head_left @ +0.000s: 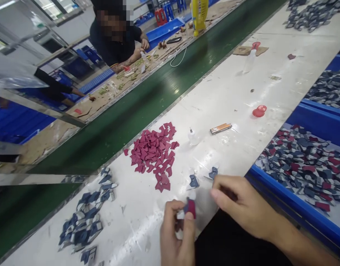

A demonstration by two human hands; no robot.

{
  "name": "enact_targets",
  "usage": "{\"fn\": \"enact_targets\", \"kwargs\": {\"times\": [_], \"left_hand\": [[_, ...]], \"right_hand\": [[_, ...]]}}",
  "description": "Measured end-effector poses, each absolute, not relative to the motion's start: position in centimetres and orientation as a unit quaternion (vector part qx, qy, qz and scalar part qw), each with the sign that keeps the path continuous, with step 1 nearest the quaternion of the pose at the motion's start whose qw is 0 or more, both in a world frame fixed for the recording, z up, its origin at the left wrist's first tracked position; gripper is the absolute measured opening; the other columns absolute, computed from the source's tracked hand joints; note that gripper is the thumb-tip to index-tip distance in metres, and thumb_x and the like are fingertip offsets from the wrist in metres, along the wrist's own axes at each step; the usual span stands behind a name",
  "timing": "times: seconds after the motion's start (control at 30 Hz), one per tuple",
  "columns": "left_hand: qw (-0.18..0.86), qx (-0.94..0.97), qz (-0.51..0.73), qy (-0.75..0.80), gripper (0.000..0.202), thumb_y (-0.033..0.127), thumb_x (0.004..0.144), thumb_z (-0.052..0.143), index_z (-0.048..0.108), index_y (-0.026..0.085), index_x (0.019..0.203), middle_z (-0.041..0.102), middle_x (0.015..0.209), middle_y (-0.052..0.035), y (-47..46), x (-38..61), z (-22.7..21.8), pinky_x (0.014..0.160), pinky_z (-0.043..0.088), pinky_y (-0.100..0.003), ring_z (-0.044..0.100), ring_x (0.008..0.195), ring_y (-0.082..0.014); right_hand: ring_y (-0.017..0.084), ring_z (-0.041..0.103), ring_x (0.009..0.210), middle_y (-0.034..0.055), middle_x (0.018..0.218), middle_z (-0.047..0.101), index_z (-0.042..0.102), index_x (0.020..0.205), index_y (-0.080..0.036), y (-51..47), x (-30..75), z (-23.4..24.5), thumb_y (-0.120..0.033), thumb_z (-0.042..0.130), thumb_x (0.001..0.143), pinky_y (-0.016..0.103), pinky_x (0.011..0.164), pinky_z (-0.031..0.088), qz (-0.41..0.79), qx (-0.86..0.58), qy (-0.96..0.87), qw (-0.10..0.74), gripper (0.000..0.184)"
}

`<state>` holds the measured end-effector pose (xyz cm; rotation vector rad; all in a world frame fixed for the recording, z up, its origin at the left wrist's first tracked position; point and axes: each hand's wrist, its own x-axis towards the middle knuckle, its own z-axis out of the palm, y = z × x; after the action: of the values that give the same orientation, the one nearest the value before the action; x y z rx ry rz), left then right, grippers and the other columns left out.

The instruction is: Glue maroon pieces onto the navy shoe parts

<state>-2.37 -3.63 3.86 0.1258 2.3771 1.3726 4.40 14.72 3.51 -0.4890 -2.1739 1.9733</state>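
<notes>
Maroon-and-blue piece (191, 207) pinched by left fingers (189, 226); right fingers (224, 201) curled nearby, I cannot tell whether gripping.

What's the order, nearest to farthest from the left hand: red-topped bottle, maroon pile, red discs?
1. Maroon pile: ahead-left of the left hand.
2. Red discs: ahead, to its right.
3. Red-topped bottle: beyond those, also right.

Plain black clothing (236, 242) — and a bare right forearm (295, 242)
</notes>
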Motion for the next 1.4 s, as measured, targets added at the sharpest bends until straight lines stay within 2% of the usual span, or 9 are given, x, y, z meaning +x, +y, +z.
{"fn": "enact_targets", "kwargs": {"times": [0.13,0.23,0.4,0.6,0.83,1.0,1.17,1.27,1.4], "left_hand": [[0.129,0.047,0.366,0.920,0.034,0.061,0.093,0.064,0.064,0.027,0.097,0.059,0.078,0.0013,-6.8,-5.2,3.2,0.069,0.043,-0.030,0.055,0.074,-0.0203],[0.120,0.097,0.324,0.933,0.033,0.058,0.093,0.061,0.067,0.026,0.091,0.065,0.087,-0.0028,-8.3,-6.4,2.2,0.071,0.046,-0.033,0.059,0.082,-0.0239],[0.072,0.070,0.294,0.950,0.028,0.052,0.097,0.056,0.063,0.028,0.086,0.064,0.092,-0.0020,-8.7,-6.3,1.6,0.079,0.046,-0.036,0.062,0.093,-0.0261],[-0.077,0.091,0.281,0.952,0.039,0.049,0.100,0.060,0.062,0.023,0.129,0.056,0.114,-0.0088,-8.2,-5.1,0.8,0.094,0.050,-0.047,0.057,0.114,-0.0322],[-0.096,0.256,0.258,0.927,0.048,0.031,0.098,0.066,0.055,0.023,0.144,0.049,0.128,-0.0130,-3.2,-2.6,-0.4,0.101,0.047,-0.053,0.050,0.113,-0.0315],[-0.067,0.265,0.240,0.932,0.044,0.031,0.099,0.066,0.056,0.020,0.140,0.056,0.124,-0.0131,-0.9,-2.8,-0.9,0.094,0.045,-0.049,0.053,0.108,-0.0320],[-0.089,0.292,0.242,0.921,0.026,0.031,0.102,0.065,0.063,0.018,0.124,0.066,0.108,-0.0087,-0.4,-3.7,-1.7,0.087,0.044,-0.043,0.055,0.100,-0.0294],[-0.109,0.313,0.253,0.909,0.017,0.028,0.101,0.066,0.064,0.018,0.115,0.066,0.102,-0.0069,-0.2,-4.1,-2.1,0.086,0.044,-0.041,0.055,0.097,-0.0281],[-0.128,0.304,0.247,0.911,0.033,0.028,0.099,0.068,0.063,0.016,0.129,0.064,0.117,-0.0131,0.6,-4.0,-1.8,0.090,0.046,-0.045,0.053,0.102,-0.0304]], "right_hand": [[0.015,0.060,0.068,0.0011,0.091,0.068,0.068,0.098,-0.020,15.8,-0.1,5.0,-0.027,0.056,0.107,0.030,0.065,0.040,0.477,-0.161,-0.861,0.068,0.016],[0.019,0.067,0.077,0.0069,0.116,0.069,0.069,0.120,-0.019,15.6,-4.8,5.3,-0.014,0.049,0.107,0.032,0.064,0.041,0.331,-0.093,-0.939,0.013,0.024],[0.025,0.074,0.095,0.0139,0.124,0.067,0.071,0.117,-0.015,14.7,-10.6,4.5,-0.009,0.042,0.107,0.033,0.069,0.050,0.193,-0.035,-0.980,-0.035,0.031],[0.029,0.074,0.104,0.0184,0.131,0.063,0.070,0.121,-0.011,14.7,-11.3,3.6,-0.013,0.042,0.110,0.035,0.080,0.056,0.163,-0.038,-0.985,-0.051,0.030],[0.032,0.075,0.100,0.0236,0.129,0.064,0.068,0.123,-0.007,14.7,-12.6,4.4,-0.013,0.049,0.107,0.039,0.081,0.055,0.184,-0.052,-0.979,-0.073,0.025],[0.022,0.071,0.094,0.0095,0.112,0.070,0.069,0.107,-0.016,14.8,-9.9,5.9,-0.012,0.053,0.106,0.032,0.078,0.049,0.259,-0.052,-0.964,-0.008,0.016],[0.016,0.062,0.066,-0.0011,0.077,0.070,0.071,0.089,-0.020,16.9,-2.4,5.4,-0.030,0.071,0.098,0.029,0.065,0.045,0.511,-0.191,-0.834,0.088,0.013],[0.019,0.064,0.067,0.0017,0.074,0.072,0.077,0.091,-0.021,17.8,1.5,3.8,-0.047,0.076,0.094,0.030,0.063,0.046,0.570,-0.280,-0.764,0.118,0.027],[0.018,0.063,0.065,0.0058,0.075,0.076,0.079,0.084,-0.018,17.8,3.8,1.8,-0.061,0.087,0.081,0.029,0.058,0.046,0.639,-0.342,-0.676,0.133,0.044]]}}
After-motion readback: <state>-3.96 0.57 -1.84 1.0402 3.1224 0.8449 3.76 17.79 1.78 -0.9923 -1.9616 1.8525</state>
